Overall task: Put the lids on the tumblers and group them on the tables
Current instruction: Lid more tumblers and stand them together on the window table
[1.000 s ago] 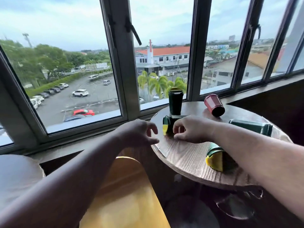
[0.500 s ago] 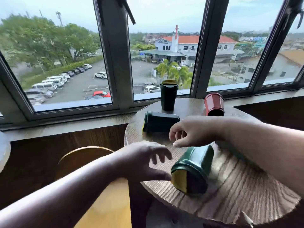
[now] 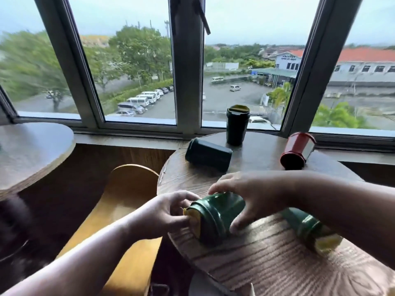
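Note:
A green tumbler [image 3: 215, 216] with a yellow-topped lid lies on its side near the left edge of the round wooden table [image 3: 267, 263]. My left hand [image 3: 171, 212] grips its lid end and my right hand [image 3: 250, 195] clasps its body from above. A second green tumbler [image 3: 310, 229] lies on its side under my right forearm, partly hidden. Further back a dark green tumbler [image 3: 208, 154] lies on its side, a black tumbler [image 3: 237, 124] with a lid stands upright, and a red tumbler [image 3: 296, 150] lies tilted at the back right.
A second round table [image 3: 32, 150] stands at the left by the window sill. A yellow wooden chair [image 3: 128, 201] sits between the two tables, below my left arm. The window wall runs directly behind both tables.
Both hands have come down and closed on the near green tumbler, left on the lid end, right over the body. My view has swung left, bringing the second table into sight.

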Demonstrator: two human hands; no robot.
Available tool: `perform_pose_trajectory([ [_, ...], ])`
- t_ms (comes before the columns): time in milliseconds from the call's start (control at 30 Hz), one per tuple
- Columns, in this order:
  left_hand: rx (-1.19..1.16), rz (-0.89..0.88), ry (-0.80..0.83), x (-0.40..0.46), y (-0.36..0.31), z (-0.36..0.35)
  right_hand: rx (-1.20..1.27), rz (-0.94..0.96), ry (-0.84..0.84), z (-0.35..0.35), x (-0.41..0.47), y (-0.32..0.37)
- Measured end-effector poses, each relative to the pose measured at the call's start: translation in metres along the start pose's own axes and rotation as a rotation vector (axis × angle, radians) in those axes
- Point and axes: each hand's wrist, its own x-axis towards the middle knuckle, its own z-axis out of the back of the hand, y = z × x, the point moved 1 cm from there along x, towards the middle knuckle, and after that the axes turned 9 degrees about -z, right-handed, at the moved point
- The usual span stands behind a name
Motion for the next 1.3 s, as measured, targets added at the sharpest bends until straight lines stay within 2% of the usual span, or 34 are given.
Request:
perform_pose_trajectory([
  [100, -0.111, 0.034, -0.082, -0.002, -0.003, -0.008, -0.038, 0.069, -0.097, -0.012, 0.002, -0.003],
  [200, -0.084, 0.050, -0.149, 0.001, -0.007, -0.013, -0.001, 0.090, -0.149, -0.012, -0.001, -0.010],
  [533, 0.081, 0.043, -0.341, 0.064, -0.056, -0.020, 0.520, 0.051, -0.299, -0.012, -0.006, -0.058],
  [733, 0.384, 0.126, -0.296, 0.118, -0.064, -0.021, 0.651, 0.001, -0.303, -0.014, -0.011, -0.086],
  [933, 0.371, 0.144, -0.259, 0.143, -0.061, -0.021, 0.681, -0.048, -0.316, -0.013, -0.011, -0.101],
  [1300, 0.577, 0.119, -0.145, 0.158, -0.068, -0.010, 0.790, -0.120, -0.273, -0.017, -0.006, -0.112],
])
